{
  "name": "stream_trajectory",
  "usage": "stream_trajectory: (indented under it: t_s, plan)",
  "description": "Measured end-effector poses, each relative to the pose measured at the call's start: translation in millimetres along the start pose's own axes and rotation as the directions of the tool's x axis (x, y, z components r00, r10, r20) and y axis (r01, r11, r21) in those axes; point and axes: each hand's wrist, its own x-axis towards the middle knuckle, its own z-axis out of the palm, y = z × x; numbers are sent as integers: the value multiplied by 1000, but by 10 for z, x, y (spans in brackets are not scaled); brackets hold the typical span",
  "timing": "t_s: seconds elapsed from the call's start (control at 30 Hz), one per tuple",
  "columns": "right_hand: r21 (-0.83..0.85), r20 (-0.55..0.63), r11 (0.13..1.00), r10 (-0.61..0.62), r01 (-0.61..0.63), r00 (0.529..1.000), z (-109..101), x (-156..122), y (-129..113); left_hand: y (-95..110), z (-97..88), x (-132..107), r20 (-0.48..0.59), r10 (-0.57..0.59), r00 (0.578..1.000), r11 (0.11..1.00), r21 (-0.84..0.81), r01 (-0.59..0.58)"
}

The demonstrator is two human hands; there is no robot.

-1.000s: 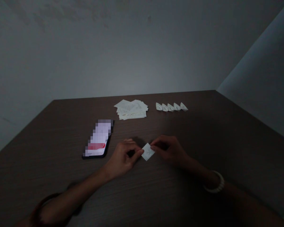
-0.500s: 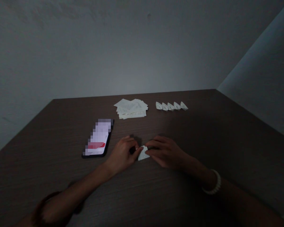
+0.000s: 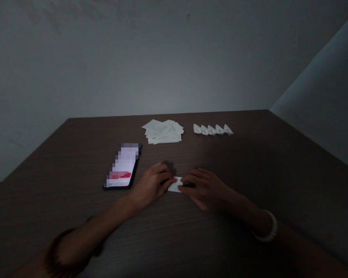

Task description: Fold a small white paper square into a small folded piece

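A small piece of white paper (image 3: 175, 186) lies on the table between my two hands, its outer ends covered by my fingers. My left hand (image 3: 152, 184) is closed, thumb and fingers pinching the paper's left side. From the other side my right hand (image 3: 205, 189) grips the right part of the sheet, fingers bent over it. Faint print shows on the visible strip of paper.
A phone (image 3: 123, 166) with a lit screen lies left of my hands. Behind it rests a loose stack of white paper sheets (image 3: 164, 132). Several small folded paper pieces (image 3: 211, 130) stand in a row to its right. The brown table (image 3: 84, 154) meets a grey wall.
The paper between my hands looks turned and flatter, its lower edge now nearly level. My fingers have shifted slightly on it. The whole view has moved a little.
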Motion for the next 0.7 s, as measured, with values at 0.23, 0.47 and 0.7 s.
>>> stream_trajectory:
  t_s: [0.23, 0.47, 0.7]
  plan:
    - [42, 25, 999, 32, -33, 999, 11, -18, 3, 8, -158, -52, 84, -7, 996, 1000, 8, 7]
    - [36, 5, 999, 32, -32, 999, 14, -26, 0, -10, -181, -57, 109, -37, 993, 998, 46, 32]
    - [18, 34, 997, -77, 76, 996, 24, -25, 23, 13, -200, -52, 90, -66, 994, 998, 31, 63]
